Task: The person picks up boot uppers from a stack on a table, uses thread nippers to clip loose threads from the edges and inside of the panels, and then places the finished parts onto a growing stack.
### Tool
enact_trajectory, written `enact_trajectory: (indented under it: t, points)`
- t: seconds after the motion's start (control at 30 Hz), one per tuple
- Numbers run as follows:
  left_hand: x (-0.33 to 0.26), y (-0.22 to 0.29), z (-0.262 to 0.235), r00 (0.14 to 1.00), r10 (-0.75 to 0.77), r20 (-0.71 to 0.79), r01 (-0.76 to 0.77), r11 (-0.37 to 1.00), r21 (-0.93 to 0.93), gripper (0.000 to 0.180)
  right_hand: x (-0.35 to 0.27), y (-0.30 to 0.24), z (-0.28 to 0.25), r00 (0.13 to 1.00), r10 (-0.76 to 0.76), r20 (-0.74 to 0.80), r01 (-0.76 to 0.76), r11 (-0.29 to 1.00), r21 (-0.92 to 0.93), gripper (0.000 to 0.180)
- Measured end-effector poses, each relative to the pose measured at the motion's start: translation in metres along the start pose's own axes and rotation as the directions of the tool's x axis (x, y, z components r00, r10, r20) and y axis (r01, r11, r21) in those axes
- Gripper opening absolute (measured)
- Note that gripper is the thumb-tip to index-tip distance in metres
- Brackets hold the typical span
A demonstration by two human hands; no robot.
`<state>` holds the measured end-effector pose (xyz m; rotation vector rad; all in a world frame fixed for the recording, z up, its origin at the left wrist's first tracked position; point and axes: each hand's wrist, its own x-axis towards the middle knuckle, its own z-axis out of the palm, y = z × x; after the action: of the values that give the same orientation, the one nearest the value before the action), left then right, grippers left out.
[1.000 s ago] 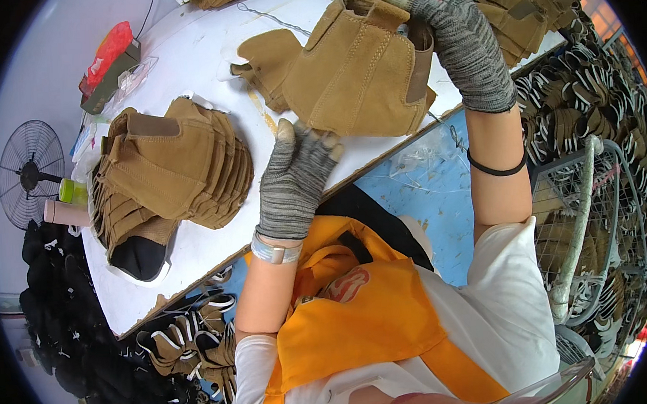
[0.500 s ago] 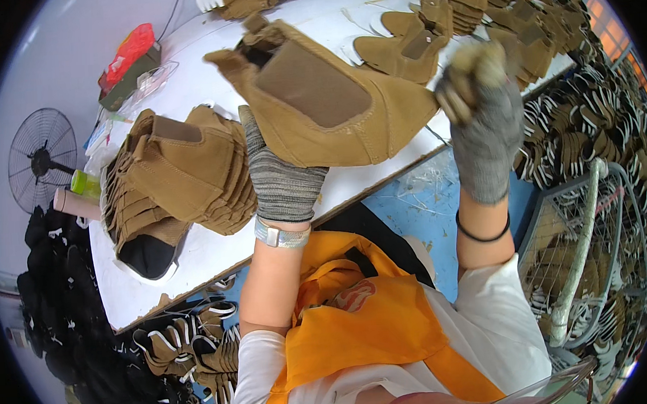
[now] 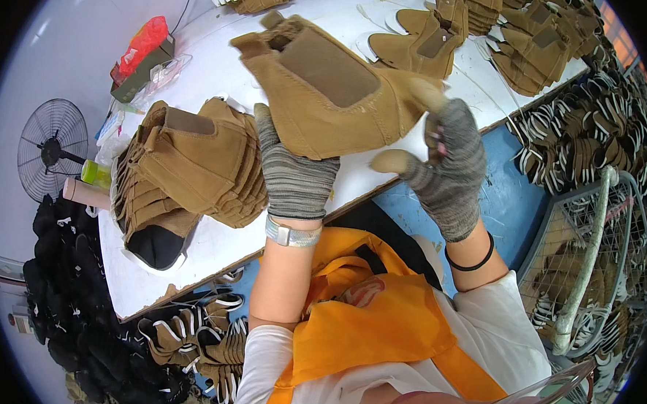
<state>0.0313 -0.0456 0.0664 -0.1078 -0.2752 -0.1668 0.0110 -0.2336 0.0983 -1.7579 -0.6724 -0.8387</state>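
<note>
A brown boot upper (image 3: 308,119) with a darker elastic side panel is held up over the table, its toe end to the right. My left hand (image 3: 300,175), in a grey knitted glove, grips it from below; the thumb shows at its left edge and the other fingers are hidden behind it. My right hand (image 3: 450,170), gloved with bare fingertips, is beside the toe end with thumb and fingers apart. One fingertip overlaps the toe edge; whether it touches cannot be told. Left of my left hand lies a stack of similar uppers (image 3: 197,165).
The white table (image 3: 228,262) carries more uppers (image 3: 425,43) at its far right. At the back left stands a box (image 3: 138,76) with red plastic. A fan (image 3: 51,147) is on the left. A wire cart (image 3: 590,261) stands at the right, among piles of uppers (image 3: 583,133).
My right hand has come down and left from beyond the toe, its closed fingers now spread. The upper has shifted slightly right in my left hand, and the whole view has shifted slightly.
</note>
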Motion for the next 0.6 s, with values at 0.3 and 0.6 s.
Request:
enact_trajectory:
  t: [0.3,0.6]
  points:
    - [-0.037,-0.053,0.006,0.986,0.16,-0.045,-0.072,0.657,0.75,0.075,-0.007,0.012,0.021,0.993,0.11,0.046,-0.112,0.993,0.031,0.048]
    - [-0.042,-0.056,0.002,0.899,0.437,0.036,-0.162,0.254,0.954,0.065,-0.003,0.009,0.008,0.962,0.208,0.178,-0.226,0.97,0.089,0.024]
